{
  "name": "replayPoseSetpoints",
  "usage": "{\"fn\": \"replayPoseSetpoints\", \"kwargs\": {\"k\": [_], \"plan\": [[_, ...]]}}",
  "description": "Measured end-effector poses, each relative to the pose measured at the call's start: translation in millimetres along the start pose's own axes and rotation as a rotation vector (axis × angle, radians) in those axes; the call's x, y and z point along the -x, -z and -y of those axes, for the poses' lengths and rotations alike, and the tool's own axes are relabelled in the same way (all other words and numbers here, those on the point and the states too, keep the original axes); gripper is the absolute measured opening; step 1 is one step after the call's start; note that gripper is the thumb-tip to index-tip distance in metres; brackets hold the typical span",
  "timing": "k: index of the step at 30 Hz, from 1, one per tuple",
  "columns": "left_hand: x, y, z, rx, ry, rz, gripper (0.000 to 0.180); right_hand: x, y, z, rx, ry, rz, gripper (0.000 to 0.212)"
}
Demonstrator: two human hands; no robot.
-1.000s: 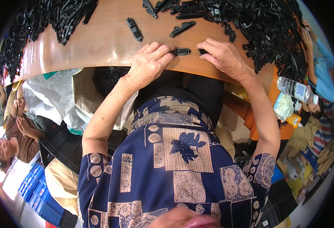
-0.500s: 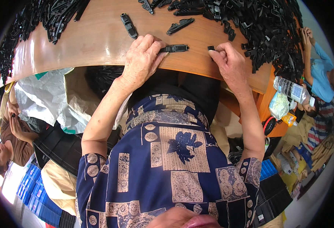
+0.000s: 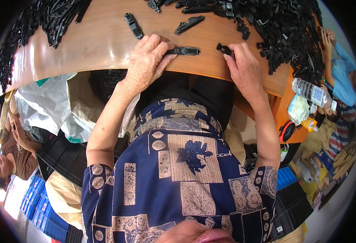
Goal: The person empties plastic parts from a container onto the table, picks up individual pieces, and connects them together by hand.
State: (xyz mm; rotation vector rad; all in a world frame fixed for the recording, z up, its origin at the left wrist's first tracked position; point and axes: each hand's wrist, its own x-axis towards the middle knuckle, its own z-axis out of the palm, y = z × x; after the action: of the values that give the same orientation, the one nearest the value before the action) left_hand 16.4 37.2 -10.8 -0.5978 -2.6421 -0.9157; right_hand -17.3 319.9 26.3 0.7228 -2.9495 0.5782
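My left hand [image 3: 150,58] rests on the table near its front edge, closed on one end of a long black plastic part [image 3: 184,51] that points to the right. To the right, my right hand [image 3: 244,65] pinches a small black plastic piece [image 3: 223,49] between thumb and fingers, apart from the long part. Just beyond my left hand lies another long black part [image 3: 133,26]. A further narrow black part [image 3: 189,24] lies slantwise on the wood between my hands and the far pile.
Heaps of black plastic parts cover the table [image 3: 84,44] at the far left [image 3: 58,20] and right [image 3: 283,32]. A clear bottle [image 3: 309,92] and a bagged item [image 3: 298,109] sit by the right corner. White sacking [image 3: 44,105] hangs at left. Other people sit on both sides.
My right hand has turned the small black piece, so more of it shows, and shifted slightly left. The left hand keeps its grip on the long part with little movement.
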Motion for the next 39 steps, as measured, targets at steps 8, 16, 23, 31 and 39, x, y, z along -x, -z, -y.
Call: {"fn": "replayPoseSetpoints", "kwargs": {"k": [8, 16, 23, 31, 39], "plan": [[0.9, -1.3, 2.0, -0.012, -0.013, 0.003, 0.023, -14.1, 8.0, -24.3, -0.285, -0.072, 0.229, 0.02], [-0.7, 0.1, -0.5, 0.002, 0.032, 0.005, 0.027, -19.9, 13.3, -30.9, -0.12, -0.175, 0.077, 0.024], [-6.9, 2.8, 0.1, 0.004, 0.012, 0.019, 0.023, -31.3, -9.8, -18.9, -0.12, -0.031, 0.027, 0.027], [-7.4, -2.0, 3.7, 0.023, 0.003, 0.003, 0.022, -41.0, -3.1, 13.6, -0.131, 0.37, 0.117, 0.019], [-7.6, -4.0, 8.3, 0.059, -0.016, 0.017, 0.024, -46.6, -5.9, 21.4, -0.095, 0.439, 0.211, 0.024]]}}
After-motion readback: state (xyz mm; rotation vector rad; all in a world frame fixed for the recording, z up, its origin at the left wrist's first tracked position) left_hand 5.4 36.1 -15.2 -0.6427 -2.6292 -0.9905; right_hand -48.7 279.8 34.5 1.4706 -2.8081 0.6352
